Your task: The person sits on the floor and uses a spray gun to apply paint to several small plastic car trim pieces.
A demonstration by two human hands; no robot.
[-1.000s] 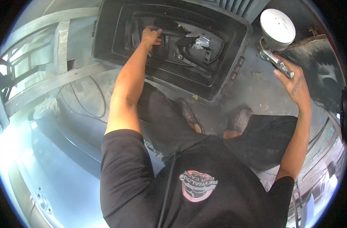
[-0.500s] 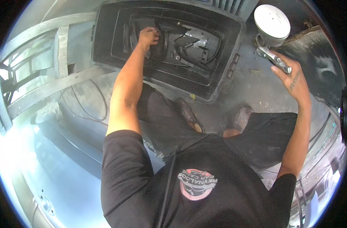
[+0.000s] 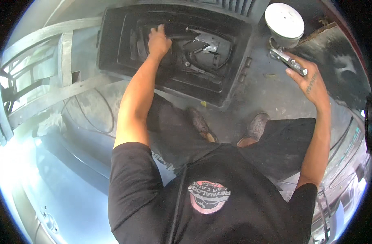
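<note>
One spray gun point(image 3: 285, 39); one black bin point(image 3: 194, 88)

One spray gun point(image 3: 286, 40), one tub point(image 3: 186, 83), two shoes point(image 3: 258, 125).

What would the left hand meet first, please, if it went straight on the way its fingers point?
Most likely the far wall of the black tub, just beyond the left hand, though depth is unclear and it might pass above the rim.
</note>
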